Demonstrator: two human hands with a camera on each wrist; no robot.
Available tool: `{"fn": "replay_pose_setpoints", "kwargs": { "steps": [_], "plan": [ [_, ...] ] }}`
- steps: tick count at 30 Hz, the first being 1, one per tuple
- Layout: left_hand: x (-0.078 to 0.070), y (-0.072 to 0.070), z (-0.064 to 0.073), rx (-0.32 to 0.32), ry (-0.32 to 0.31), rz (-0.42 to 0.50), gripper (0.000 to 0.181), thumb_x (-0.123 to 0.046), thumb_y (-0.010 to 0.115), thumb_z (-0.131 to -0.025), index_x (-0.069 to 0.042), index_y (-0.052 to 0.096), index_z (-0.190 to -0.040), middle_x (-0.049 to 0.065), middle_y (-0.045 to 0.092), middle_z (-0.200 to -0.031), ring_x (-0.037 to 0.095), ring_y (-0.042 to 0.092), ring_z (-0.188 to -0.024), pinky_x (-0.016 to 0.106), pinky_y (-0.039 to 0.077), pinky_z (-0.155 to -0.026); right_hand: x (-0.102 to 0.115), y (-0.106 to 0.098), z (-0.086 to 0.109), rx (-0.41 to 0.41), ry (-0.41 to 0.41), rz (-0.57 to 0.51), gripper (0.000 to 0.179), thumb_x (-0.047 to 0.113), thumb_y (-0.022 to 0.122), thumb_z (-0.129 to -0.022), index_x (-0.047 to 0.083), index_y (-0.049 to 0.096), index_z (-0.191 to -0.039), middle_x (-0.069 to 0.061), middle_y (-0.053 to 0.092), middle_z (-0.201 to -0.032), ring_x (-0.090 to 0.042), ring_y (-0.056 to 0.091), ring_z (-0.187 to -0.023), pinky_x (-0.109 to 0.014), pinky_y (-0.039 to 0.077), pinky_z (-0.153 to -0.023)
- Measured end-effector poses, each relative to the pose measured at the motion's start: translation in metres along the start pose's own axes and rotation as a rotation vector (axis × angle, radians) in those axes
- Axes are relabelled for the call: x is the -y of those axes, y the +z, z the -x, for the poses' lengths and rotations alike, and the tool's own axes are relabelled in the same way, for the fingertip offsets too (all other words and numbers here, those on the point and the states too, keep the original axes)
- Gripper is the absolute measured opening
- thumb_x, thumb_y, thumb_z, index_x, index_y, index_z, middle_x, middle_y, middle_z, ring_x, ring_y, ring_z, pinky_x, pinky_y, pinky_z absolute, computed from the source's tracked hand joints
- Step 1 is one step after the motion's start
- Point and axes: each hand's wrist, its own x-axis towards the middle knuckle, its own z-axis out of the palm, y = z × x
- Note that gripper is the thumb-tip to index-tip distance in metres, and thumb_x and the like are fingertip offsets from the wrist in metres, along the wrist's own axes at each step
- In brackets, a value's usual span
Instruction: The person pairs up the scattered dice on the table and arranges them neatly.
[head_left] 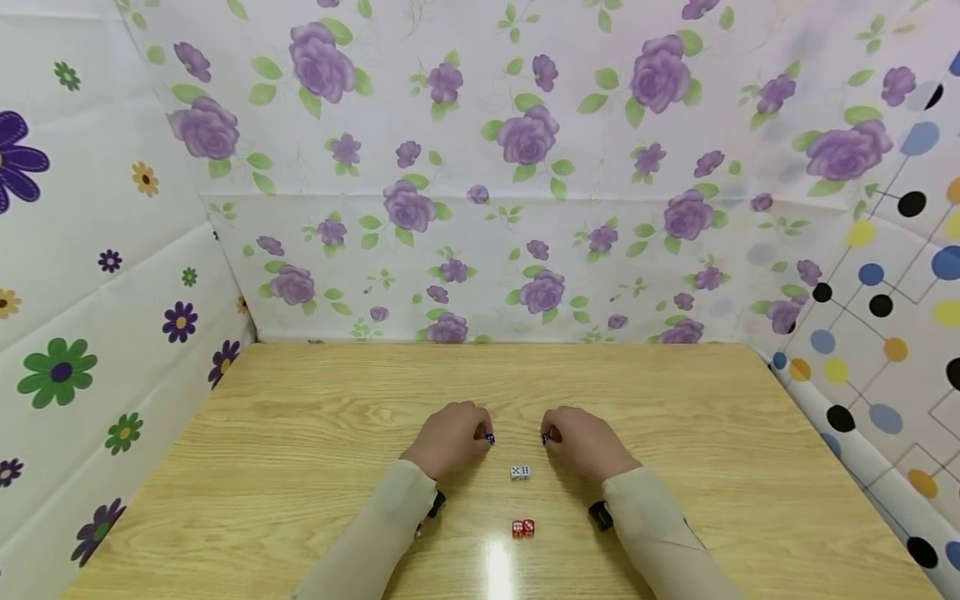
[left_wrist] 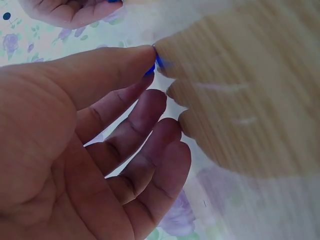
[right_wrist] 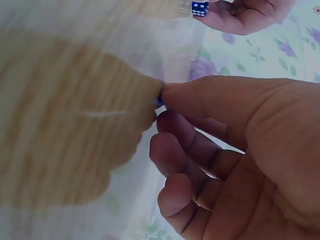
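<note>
My left hand (head_left: 450, 437) pinches a blue die with white pips (head_left: 490, 438) between thumb and fingertip, just at the wooden tabletop. Opposite it, my right hand (head_left: 587, 442) pinches a second blue die (head_left: 546, 438) in the same way, with a gap between the two. In the right wrist view the left hand's blue die (right_wrist: 200, 8) shows its pips clearly, while thumb and finger mostly hide the right one. Between the forearms lie two white dice (head_left: 520, 472), side by side. Nearer to me are two red dice (head_left: 523, 528), also side by side.
The wooden table (head_left: 337, 383) reaches back to a wall cloth with purple roses (head_left: 528, 137). Flowered cloth (head_left: 112, 333) hangs at the left, dotted cloth (head_left: 885, 350) at the right. Dark straps (head_left: 601, 516) sit at the wrists. Light glares on the front of the tabletop.
</note>
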Motion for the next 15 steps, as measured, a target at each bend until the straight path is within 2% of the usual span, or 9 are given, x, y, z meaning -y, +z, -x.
{"fn": "replay_pose_setpoints", "kwargs": {
  "steps": [15],
  "plan": [
    [0.0018, -0.0051, 0.0039, 0.018, -0.030, 0.060, 0.007, -0.019, 0.070, -0.086, -0.015, 0.068, -0.091, -0.006, 0.059, -0.083, 0.008, 0.052, -0.073, 0.029, 0.046, -0.067, 0.0022, -0.0089, 0.0022, -0.014, 0.041, -0.010, 0.009, 0.010, 0.066, -0.084, 0.018, 0.067, -0.085, 0.008, 0.060, -0.078, -0.009, 0.051, -0.068, -0.032, 0.045, -0.063]
  ]
}}
